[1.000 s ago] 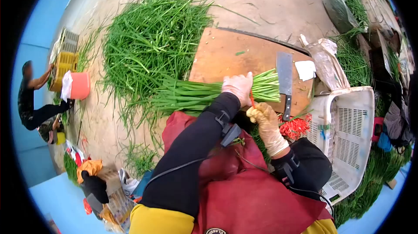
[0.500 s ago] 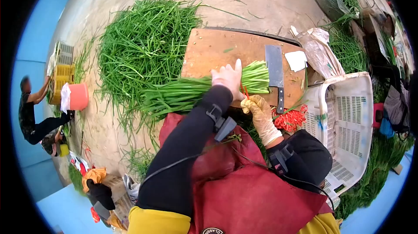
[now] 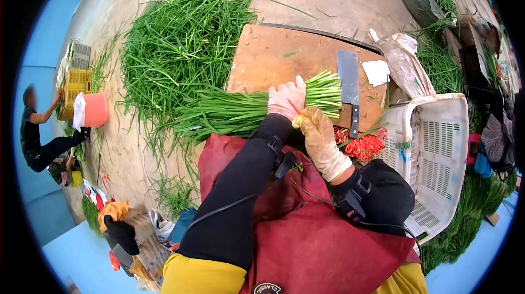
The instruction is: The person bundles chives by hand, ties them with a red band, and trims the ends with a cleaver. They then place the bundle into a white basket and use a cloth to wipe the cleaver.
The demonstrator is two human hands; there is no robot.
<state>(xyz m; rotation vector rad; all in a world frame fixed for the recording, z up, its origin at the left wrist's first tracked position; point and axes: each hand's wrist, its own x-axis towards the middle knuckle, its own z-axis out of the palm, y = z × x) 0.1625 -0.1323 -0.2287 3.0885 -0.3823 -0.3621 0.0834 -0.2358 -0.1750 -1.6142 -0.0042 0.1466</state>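
Note:
A bunch of long green stalks lies over the front of the wooden board, its pale cut ends pointing right. My left hand, in a thin pale glove, is wrapped round the bunch near those ends. Just beside it, my right hand, in a yellowish glove, pinches a thin red tie against the bunch. Right of the cut ends rests a cleaver with a black handle. A pile of red ties sits below that handle.
A large heap of green stalks covers the floor at the back left. White paper lies on the board. A white crate stands at the right. Far left, a person is near a pink bucket and yellow crates.
My right hand has moved slightly left and up, closer to my left hand, with the red tie now across the bunch. The view has shifted a little.

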